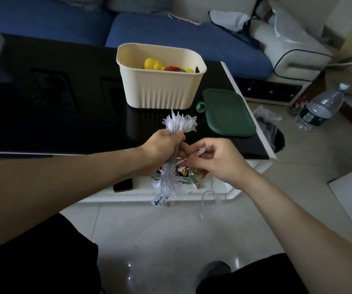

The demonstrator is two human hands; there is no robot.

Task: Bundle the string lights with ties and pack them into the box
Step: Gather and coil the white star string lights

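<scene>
- The blue sofa (192,37) runs across the back, behind your black table (54,102).
- Your cream box (160,90) stands open on the table, with yellow and red toys (162,65) inside; its green lid (228,113) lies flat just to the right of it.
- A clear water bottle (321,107) stands on the floor off to the right, well apart.
- A dark phone (122,185) lies on the white lower shelf beneath your left forearm.
- Your left hand (162,149) is curled tight round the gathered string lights (178,126), star bulbs poking up above the fist, wires hanging below.
- Your right hand (217,160) pinches a thin white tie (202,150) just beside the bundle.
</scene>
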